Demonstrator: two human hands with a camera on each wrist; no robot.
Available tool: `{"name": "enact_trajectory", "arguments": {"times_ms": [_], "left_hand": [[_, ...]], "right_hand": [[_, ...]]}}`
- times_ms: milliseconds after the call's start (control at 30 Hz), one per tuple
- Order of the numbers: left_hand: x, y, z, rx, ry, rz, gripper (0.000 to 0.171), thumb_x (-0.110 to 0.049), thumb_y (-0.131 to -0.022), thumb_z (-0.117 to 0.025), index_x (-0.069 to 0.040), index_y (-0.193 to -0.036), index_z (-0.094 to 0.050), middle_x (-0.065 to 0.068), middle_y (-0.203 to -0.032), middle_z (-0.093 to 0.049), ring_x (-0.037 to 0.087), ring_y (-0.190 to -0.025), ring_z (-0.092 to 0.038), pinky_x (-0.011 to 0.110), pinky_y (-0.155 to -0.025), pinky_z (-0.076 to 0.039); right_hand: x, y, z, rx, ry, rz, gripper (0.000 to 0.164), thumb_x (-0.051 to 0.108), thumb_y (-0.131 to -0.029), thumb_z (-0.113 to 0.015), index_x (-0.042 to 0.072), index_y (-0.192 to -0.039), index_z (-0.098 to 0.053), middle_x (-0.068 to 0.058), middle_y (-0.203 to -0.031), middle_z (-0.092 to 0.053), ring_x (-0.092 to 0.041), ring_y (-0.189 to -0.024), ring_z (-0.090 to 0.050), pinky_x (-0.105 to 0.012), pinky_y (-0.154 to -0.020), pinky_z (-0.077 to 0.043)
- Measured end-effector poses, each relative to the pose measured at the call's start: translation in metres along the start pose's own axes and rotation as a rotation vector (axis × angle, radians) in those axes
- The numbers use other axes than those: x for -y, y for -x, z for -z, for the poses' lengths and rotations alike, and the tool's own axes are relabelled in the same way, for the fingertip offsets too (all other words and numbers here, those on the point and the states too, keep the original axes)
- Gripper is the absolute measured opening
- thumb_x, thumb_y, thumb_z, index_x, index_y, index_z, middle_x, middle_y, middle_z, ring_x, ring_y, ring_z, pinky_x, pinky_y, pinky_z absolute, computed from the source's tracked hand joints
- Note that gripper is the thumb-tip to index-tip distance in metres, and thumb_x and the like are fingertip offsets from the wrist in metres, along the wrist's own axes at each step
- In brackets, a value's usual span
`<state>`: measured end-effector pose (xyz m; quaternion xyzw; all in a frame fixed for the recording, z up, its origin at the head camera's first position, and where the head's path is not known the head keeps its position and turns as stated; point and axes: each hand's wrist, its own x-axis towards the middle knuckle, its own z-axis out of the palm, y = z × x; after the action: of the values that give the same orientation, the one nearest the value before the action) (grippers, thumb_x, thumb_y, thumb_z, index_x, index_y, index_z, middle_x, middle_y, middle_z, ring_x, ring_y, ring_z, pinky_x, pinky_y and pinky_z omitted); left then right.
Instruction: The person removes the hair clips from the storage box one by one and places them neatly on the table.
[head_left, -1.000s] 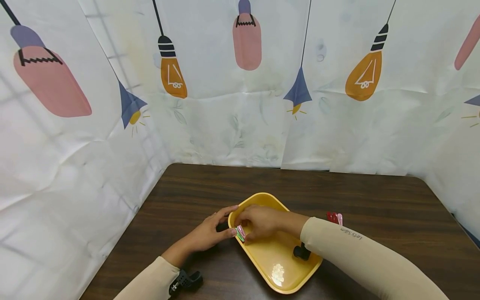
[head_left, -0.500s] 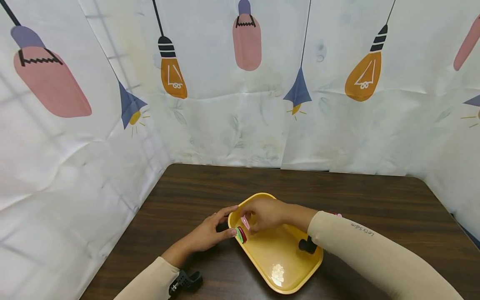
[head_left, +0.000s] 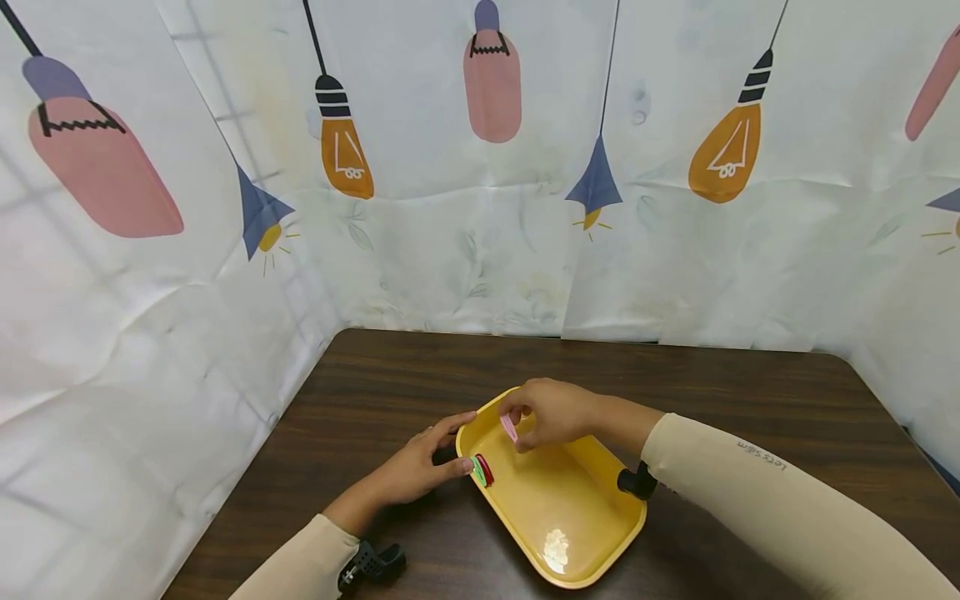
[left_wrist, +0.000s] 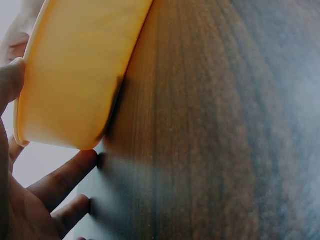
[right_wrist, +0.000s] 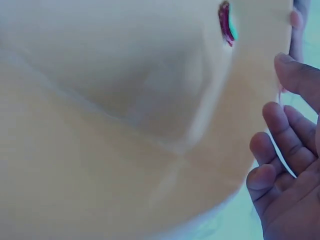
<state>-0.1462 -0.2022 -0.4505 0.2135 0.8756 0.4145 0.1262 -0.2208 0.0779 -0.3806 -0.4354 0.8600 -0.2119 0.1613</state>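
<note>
A yellow tray (head_left: 555, 525) lies at an angle on the table. My left hand (head_left: 420, 462) rests at its left rim, thumb on the edge and fingers extended along the outside wall; the left wrist view shows those fingers (left_wrist: 67, 177) spread by the tray's corner. Over the tray's far part, my right hand (head_left: 558, 412) pinches a pink hair clip (head_left: 509, 427) between thumb and fingers. A green hair clip (head_left: 477, 472) and a red hair clip (head_left: 486, 470) sit side by side at the left rim, next to the left thumb.
The dark wooden table (head_left: 405, 375) extends around the tray. A printed sheet (head_left: 450, 250) hangs behind and along the sides. Black straps (head_left: 371, 562) are on both wrists, and the right one overlaps the tray's right rim.
My right hand has lifted the pink hair clip away from the other two and moved right and farther back, uncovering the red one. The left hand stays put.
</note>
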Motion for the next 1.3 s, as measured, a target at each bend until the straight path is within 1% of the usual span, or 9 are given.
{"name": "enact_trajectory", "arguments": {"times_ms": [133,300,433,533,633,767,1000,1167,1300], "left_hand": [[0.0,0.0,0.0,-0.005,0.0,0.002,0.068,-0.045,-0.1,-0.067,-0.042,-0.158,-0.032,0.001,-0.145,-0.057,0.028,-0.136,-0.051,0.069,-0.109,-0.028],[0.0,-0.001,0.001,-0.011,-0.003,0.003,0.068,-0.045,-0.099,-0.067,-0.043,-0.158,-0.033,0.0,-0.144,-0.058,0.026,-0.135,-0.052,0.068,-0.11,-0.028],[0.0,-0.001,0.001,-0.007,0.001,-0.003,0.068,-0.044,-0.099,-0.068,-0.042,-0.158,-0.032,0.0,-0.144,-0.057,0.025,-0.135,-0.052,0.068,-0.11,-0.028],[0.0,-0.001,0.001,-0.002,0.005,-0.004,0.069,-0.043,-0.1,-0.067,-0.042,-0.158,-0.032,0.0,-0.145,-0.056,0.025,-0.135,-0.052,0.068,-0.11,-0.028],[0.001,-0.001,0.0,-0.002,0.006,-0.008,0.069,-0.043,-0.1,-0.067,-0.042,-0.159,-0.032,-0.001,-0.145,-0.056,0.024,-0.135,-0.052,0.068,-0.11,-0.028],[0.002,-0.001,0.0,-0.004,-0.001,-0.009,0.069,-0.044,-0.1,-0.067,-0.042,-0.158,-0.032,-0.003,-0.145,-0.057,0.024,-0.134,-0.053,0.068,-0.11,-0.028],[0.002,0.0,0.0,-0.004,0.001,-0.005,0.069,-0.044,-0.099,-0.067,-0.043,-0.158,-0.032,-0.003,-0.148,-0.053,0.024,-0.134,-0.053,0.067,-0.109,-0.03],[0.002,-0.001,-0.001,0.002,0.015,-0.013,0.069,-0.042,-0.1,-0.068,-0.041,-0.159,-0.032,-0.003,-0.154,-0.045,0.021,-0.134,-0.053,0.065,-0.11,-0.032],[0.002,-0.001,-0.001,0.001,0.014,-0.018,0.069,-0.042,-0.1,-0.067,-0.041,-0.159,-0.032,-0.003,-0.155,-0.045,0.021,-0.134,-0.053,0.065,-0.11,-0.032]], "right_hand": [[-0.001,0.006,0.008,-0.018,-0.015,-0.01,0.05,0.022,-0.086,-0.085,0.008,-0.131,-0.069,0.01,-0.106,-0.068,-0.019,-0.106,-0.065,-0.039,-0.096,-0.051],[-0.005,0.015,0.017,-0.043,-0.019,-0.036,0.051,0.027,-0.086,-0.085,0.008,-0.13,-0.069,0.009,-0.106,-0.067,-0.023,-0.107,-0.065,-0.04,-0.096,-0.05],[-0.011,0.023,0.022,-0.067,-0.024,-0.049,0.049,0.028,-0.085,-0.087,0.009,-0.127,-0.07,0.009,-0.104,-0.067,-0.025,-0.104,-0.064,-0.04,-0.092,-0.05],[-0.016,0.03,0.025,-0.083,-0.024,-0.059,0.049,0.029,-0.085,-0.087,0.01,-0.127,-0.07,0.01,-0.106,-0.067,-0.022,-0.102,-0.064,-0.04,-0.09,-0.05],[-0.022,0.037,0.028,-0.098,-0.027,-0.078,0.051,0.032,-0.086,-0.086,0.011,-0.129,-0.069,0.013,-0.108,-0.066,-0.017,-0.104,-0.063,-0.04,-0.093,-0.051],[-0.03,0.046,0.029,-0.127,-0.032,-0.112,0.052,0.034,-0.085,-0.087,0.014,-0.129,-0.07,0.014,-0.108,-0.066,-0.013,-0.104,-0.063,-0.039,-0.094,-0.051],[-0.044,0.065,0.03,-0.162,-0.05,-0.141,0.051,0.032,-0.085,-0.087,0.016,-0.13,-0.069,0.012,-0.109,-0.065,-0.021,-0.107,-0.063,-0.046,-0.095,-0.051],[-0.056,0.079,0.028,-0.188,-0.061,-0.173,0.054,0.037,-0.083,-0.087,0.019,-0.13,-0.068,0.011,-0.11,-0.064,-0.023,-0.107,-0.062,-0.046,-0.094,-0.051],[-0.062,0.09,0.027,-0.204,-0.059,-0.187,0.054,0.039,-0.084,-0.087,0.019,-0.13,-0.068,0.008,-0.108,-0.064,-0.022,-0.106,-0.061,-0.046,-0.093,-0.051]]}}
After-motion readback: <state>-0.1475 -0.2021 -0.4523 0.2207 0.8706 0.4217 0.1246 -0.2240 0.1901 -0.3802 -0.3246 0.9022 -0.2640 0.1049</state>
